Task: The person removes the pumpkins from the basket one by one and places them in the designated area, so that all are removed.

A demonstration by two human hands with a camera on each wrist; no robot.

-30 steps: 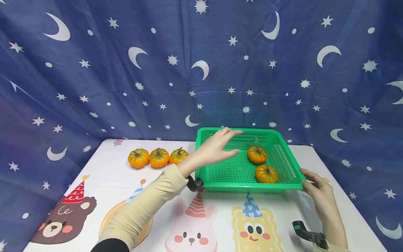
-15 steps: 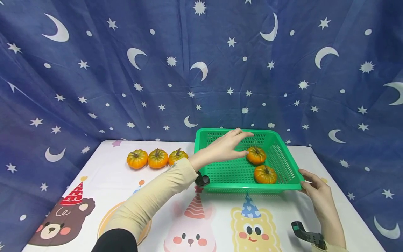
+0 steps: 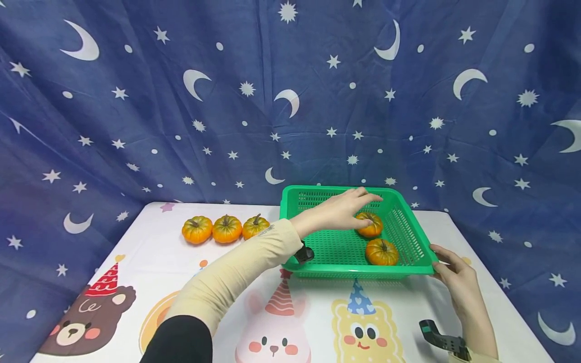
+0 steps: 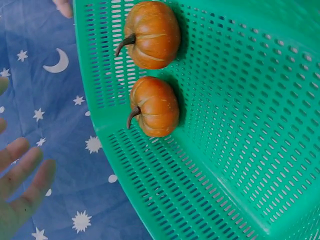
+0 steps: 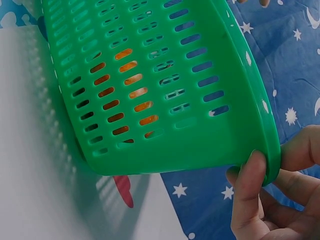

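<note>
A green plastic basket (image 3: 327,269) stands on the table with two small orange pumpkins inside, a rear pumpkin (image 3: 373,231) and a front pumpkin (image 3: 382,252). Over the basket my left hand (image 3: 342,209) reaches in from the left, thumb and fingers spread apart with nothing between them. It partly covers the rear pumpkin in the head view; in the left wrist view, the fingers (image 4: 22,172) are apart from both pumpkins. My right hand (image 3: 460,277) pinches the basket's front right corner, and the right wrist view shows its thumb and fingers on the rim (image 5: 270,145).
Left of the basket, three more pumpkins sit in a row: a left one (image 3: 197,230), a middle one (image 3: 227,229) and a right one (image 3: 255,227). A white tablecloth (image 3: 218,322) with cartoon animals covers the table. Behind it hangs a blue star-patterned curtain (image 3: 327,101).
My left hand has moved to the right over the basket, towards the rear pumpkin. My right hand keeps its hold on the basket corner, and the pumpkins stay in place.
</note>
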